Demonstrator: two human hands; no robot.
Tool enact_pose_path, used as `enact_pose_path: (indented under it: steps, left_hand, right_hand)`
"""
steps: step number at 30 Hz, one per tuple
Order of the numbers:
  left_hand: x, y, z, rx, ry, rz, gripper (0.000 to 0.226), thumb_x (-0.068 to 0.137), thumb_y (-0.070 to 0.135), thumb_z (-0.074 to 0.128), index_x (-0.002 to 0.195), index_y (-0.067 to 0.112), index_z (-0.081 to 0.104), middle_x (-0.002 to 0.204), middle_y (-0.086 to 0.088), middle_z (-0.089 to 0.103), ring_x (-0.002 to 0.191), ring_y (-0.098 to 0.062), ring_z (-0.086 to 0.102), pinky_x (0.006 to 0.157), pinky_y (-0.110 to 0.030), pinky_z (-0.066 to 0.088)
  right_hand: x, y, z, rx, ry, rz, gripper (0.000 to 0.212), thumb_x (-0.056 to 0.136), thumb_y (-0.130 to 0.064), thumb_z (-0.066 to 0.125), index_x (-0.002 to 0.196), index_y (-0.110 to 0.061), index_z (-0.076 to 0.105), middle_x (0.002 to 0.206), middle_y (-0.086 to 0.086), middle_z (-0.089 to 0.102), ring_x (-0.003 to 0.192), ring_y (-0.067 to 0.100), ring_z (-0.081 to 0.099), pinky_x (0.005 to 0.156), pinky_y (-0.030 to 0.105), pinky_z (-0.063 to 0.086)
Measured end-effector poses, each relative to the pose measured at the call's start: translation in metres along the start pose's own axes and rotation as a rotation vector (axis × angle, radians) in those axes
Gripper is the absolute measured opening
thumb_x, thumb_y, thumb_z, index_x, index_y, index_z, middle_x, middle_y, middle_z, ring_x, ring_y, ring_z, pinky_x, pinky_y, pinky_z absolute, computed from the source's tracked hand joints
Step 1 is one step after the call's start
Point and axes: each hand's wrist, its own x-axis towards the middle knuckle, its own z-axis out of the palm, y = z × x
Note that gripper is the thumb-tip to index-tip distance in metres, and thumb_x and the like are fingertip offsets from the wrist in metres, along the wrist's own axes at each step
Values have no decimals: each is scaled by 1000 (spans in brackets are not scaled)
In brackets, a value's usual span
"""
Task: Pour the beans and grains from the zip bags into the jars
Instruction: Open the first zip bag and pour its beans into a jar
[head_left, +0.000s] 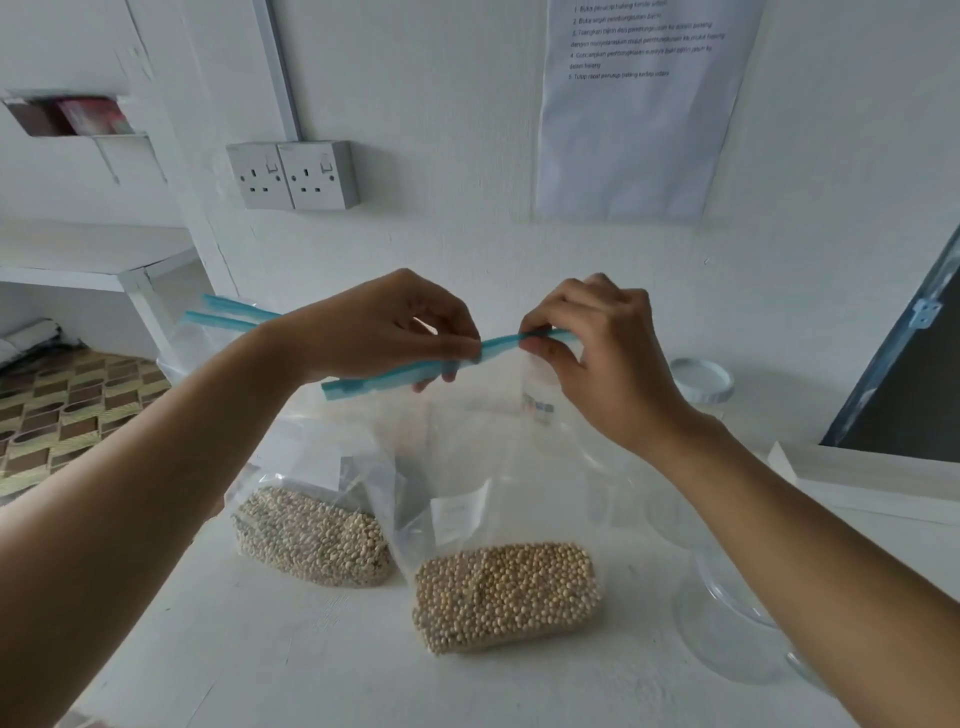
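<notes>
Hands, left hand (387, 327) and right hand (597, 353), pinch bean bag's (498, 519) blue zip strip (498, 344).

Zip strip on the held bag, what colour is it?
Light blue zip strip, clearest in head view.

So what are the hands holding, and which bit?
The left hand and right hand both pinch the front zip bag by its blue zip strip along the top, one beside the other.

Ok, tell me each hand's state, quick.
Left hand: pinching the blue zip strip of the clear plastic bag of beige beans.
Right hand: pinching the same strip.
</notes>
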Motion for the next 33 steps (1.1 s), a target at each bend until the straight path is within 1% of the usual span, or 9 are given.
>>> enact_pose_path:
  steps: [4, 9, 11, 13, 16, 19, 22, 27, 33]
  left_hand:
    - [-2, 5, -4, -86, 89, 12, 18, 96, 26, 65, 95, 13, 76, 78, 1, 74, 62, -14, 64, 73, -26, 54]
    - [-2, 12, 22, -407, 153, -86, 16, 97, 14, 63, 91, 4, 74, 73, -4, 72, 64, -14, 67, 69, -20, 53]
    - [-2, 12, 45, -559, 143, -139, 15, 98, 10, 62, 94, 0, 72, 75, -8, 73, 66, -18, 69, 69, -23, 55]
    - [-4, 13, 67, -705, 178, -183, 17, 100, 9, 57, 92, -1, 70, 72, -7, 69, 61, -19, 67, 65, -23, 55]
    - [-8, 18, 82, -861, 179, -207, 21, 102, 8, 53, 87, 1, 67, 73, -10, 62, 57, -22, 63, 61, -25, 55]
    - [-7, 21, 84, -797, 60, -186, 26, 103, 15, 53, 93, -4, 68, 76, -15, 65, 64, -26, 63, 67, -32, 55]
    - [-4, 22, 88, -638, 106, -190, 30, 101, 22, 59, 99, -6, 71, 83, -16, 73, 70, -27, 67, 79, -43, 52]
    - [-5, 25, 94, -501, 263, -148, 34, 88, 31, 75, 81, -2, 71, 68, -14, 70, 58, -17, 67, 59, -17, 48]
    - [-10, 18, 92, -541, 260, -212, 18, 89, 16, 76, 84, -1, 70, 74, -13, 76, 62, -17, 69, 68, -28, 50]
  right_hand:
    - [14, -1, 4, 3, 82, -5, 7, 90, -20, 73, 96, -17, 75, 95, -6, 71, 97, 21, 59, 84, 38, 33]
    - [2, 2, 12, 65, 201, 71, 16, 93, -25, 68, 102, -16, 78, 106, -1, 70, 103, 24, 58, 86, 45, 45]
    - [-15, -1, 14, 142, 207, 134, 16, 93, -18, 71, 107, -15, 78, 110, 2, 66, 102, 23, 58, 88, 39, 48]
    - [-32, -9, 13, 296, 207, 280, 15, 96, -19, 70, 110, -15, 75, 107, 2, 64, 94, 19, 62, 83, 29, 51]
    - [-42, -26, 3, 711, 120, 670, 25, 98, -34, 66, 96, -9, 67, 85, 4, 64, 67, 20, 63, 62, 34, 52]
    - [-35, -29, -5, 868, -63, 783, 38, 98, -32, 67, 85, 3, 65, 78, 20, 63, 55, 27, 62, 53, 38, 51]
    - [-30, -29, -8, 931, -126, 805, 31, 98, -24, 66, 90, 7, 68, 87, 29, 65, 62, 33, 68, 59, 42, 57]
    - [-32, -27, -10, 1135, -196, 892, 30, 97, -21, 65, 97, 9, 67, 84, 20, 72, 72, 32, 72, 66, 38, 58]
    - [-30, -29, -12, 1200, -279, 918, 19, 90, -19, 72, 92, 0, 73, 94, 24, 74, 78, 34, 72, 75, 43, 61]
